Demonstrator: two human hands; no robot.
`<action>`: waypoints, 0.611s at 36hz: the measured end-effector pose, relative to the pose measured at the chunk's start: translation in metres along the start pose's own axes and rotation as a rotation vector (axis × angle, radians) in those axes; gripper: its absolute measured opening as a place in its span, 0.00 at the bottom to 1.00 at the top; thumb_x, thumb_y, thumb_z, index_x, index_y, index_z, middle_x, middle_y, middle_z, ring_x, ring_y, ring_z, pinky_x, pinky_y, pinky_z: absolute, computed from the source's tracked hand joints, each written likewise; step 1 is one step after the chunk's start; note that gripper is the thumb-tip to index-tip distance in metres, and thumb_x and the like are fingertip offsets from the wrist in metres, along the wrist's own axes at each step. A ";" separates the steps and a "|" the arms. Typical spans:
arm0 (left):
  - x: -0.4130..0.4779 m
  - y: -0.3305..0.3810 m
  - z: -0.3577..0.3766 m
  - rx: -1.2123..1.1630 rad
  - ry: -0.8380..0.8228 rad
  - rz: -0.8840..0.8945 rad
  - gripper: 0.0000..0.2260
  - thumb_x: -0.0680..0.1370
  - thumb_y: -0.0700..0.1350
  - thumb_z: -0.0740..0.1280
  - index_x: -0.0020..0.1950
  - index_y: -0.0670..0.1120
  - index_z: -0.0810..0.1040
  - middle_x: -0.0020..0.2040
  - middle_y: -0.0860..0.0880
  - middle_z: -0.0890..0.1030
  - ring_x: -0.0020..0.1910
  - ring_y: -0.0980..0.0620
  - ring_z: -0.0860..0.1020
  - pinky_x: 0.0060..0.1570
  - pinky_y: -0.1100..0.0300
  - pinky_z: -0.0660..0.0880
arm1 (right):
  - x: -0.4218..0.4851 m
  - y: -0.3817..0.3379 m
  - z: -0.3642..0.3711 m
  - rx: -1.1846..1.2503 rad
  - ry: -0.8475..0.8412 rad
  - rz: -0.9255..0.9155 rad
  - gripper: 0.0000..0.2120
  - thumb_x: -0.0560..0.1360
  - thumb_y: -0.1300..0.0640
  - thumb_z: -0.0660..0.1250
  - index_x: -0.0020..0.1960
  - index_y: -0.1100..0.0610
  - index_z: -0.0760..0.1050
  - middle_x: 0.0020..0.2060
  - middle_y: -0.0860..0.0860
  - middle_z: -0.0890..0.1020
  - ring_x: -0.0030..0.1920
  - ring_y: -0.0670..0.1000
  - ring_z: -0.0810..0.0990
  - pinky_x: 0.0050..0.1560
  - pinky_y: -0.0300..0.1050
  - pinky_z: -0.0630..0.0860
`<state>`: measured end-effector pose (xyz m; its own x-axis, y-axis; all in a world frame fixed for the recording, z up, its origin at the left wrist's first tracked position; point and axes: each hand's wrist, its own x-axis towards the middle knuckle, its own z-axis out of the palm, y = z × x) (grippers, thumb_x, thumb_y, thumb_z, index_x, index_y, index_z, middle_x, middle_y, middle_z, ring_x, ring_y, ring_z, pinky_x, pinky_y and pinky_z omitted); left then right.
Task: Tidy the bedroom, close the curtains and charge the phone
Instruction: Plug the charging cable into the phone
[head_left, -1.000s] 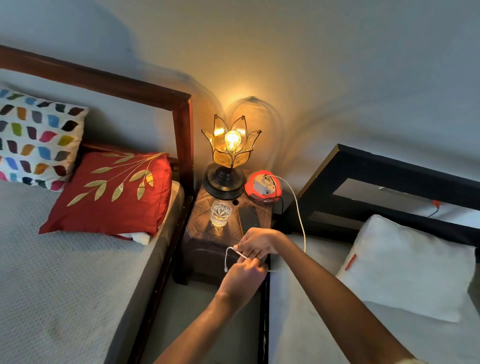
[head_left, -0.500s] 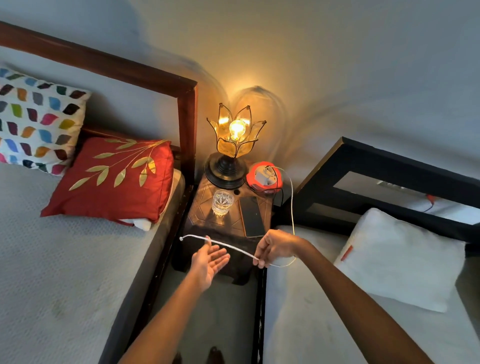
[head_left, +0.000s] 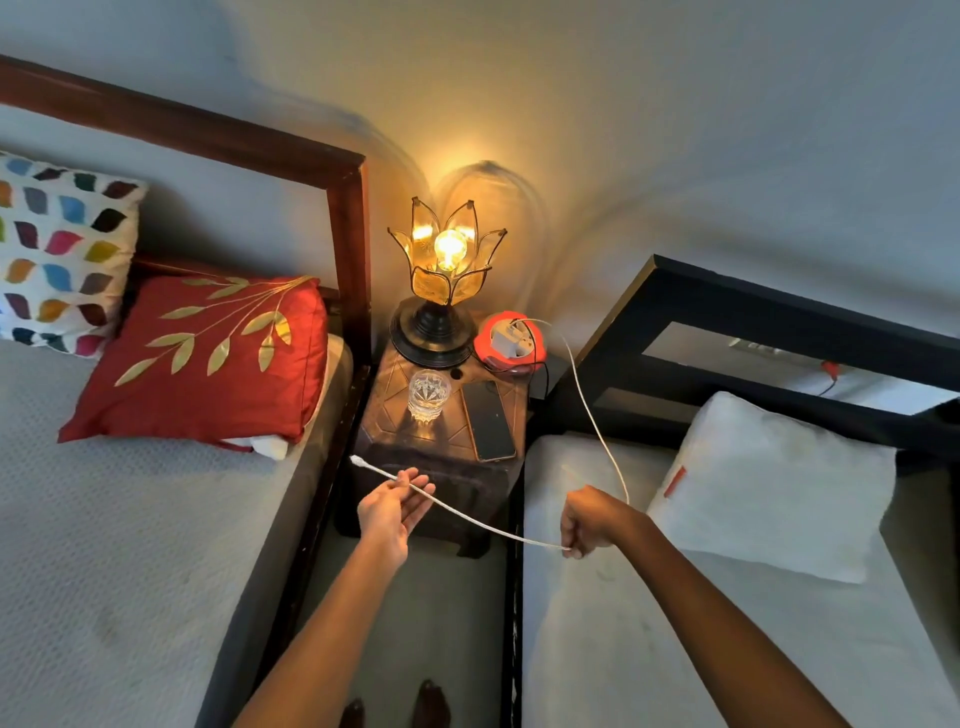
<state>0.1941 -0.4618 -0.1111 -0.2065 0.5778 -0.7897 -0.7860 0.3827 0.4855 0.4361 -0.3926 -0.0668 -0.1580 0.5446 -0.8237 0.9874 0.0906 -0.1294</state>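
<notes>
A dark phone (head_left: 488, 421) lies flat on the right side of the wooden bedside table (head_left: 384, 415). A white charging cable (head_left: 592, 410) runs from the red extension reel (head_left: 510, 340) down to my right hand (head_left: 589, 519), which is closed around it. From there the cable stretches left across my left hand (head_left: 395, 506). The left fingers are spread and the cable rests over them. The cable's plug end (head_left: 357, 460) sticks out free to the left of that hand, in front of the table.
A lit flower-shaped lamp (head_left: 444, 275) and a glass (head_left: 428, 395) stand on the table. A bed with a red cushion (head_left: 202, 358) and a patterned cushion (head_left: 57, 254) is left; a black-framed bed with a white pillow (head_left: 769, 483) is right. My feet stand in the narrow gap.
My hands have drawn apart, pulling the cable out straight between them. The left hand went from gripping the cable to lying open under it, and the phone has come into view.
</notes>
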 end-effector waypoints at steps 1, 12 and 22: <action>-0.003 -0.001 0.002 0.063 -0.018 0.004 0.09 0.81 0.38 0.58 0.53 0.38 0.77 0.43 0.43 0.81 0.39 0.50 0.82 0.37 0.60 0.81 | -0.002 0.000 0.000 -0.044 -0.005 -0.009 0.10 0.72 0.67 0.68 0.52 0.66 0.81 0.45 0.56 0.86 0.40 0.47 0.83 0.48 0.36 0.77; -0.033 -0.053 0.025 0.707 -0.340 0.059 0.11 0.79 0.37 0.61 0.40 0.43 0.79 0.34 0.47 0.81 0.31 0.55 0.81 0.39 0.60 0.80 | 0.004 -0.042 -0.008 0.711 0.207 -0.132 0.17 0.81 0.52 0.57 0.63 0.62 0.71 0.56 0.60 0.81 0.52 0.54 0.81 0.44 0.36 0.75; -0.024 -0.056 0.050 0.967 -0.396 0.117 0.06 0.78 0.40 0.64 0.47 0.41 0.81 0.42 0.43 0.83 0.43 0.49 0.82 0.48 0.57 0.80 | 0.021 -0.062 -0.012 1.061 0.439 -0.170 0.13 0.79 0.58 0.61 0.60 0.64 0.75 0.48 0.59 0.82 0.39 0.47 0.80 0.40 0.38 0.79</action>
<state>0.2722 -0.4616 -0.1006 0.0916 0.7758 -0.6243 0.0627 0.6212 0.7812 0.3720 -0.3767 -0.0694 -0.0717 0.8535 -0.5161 0.4275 -0.4412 -0.7890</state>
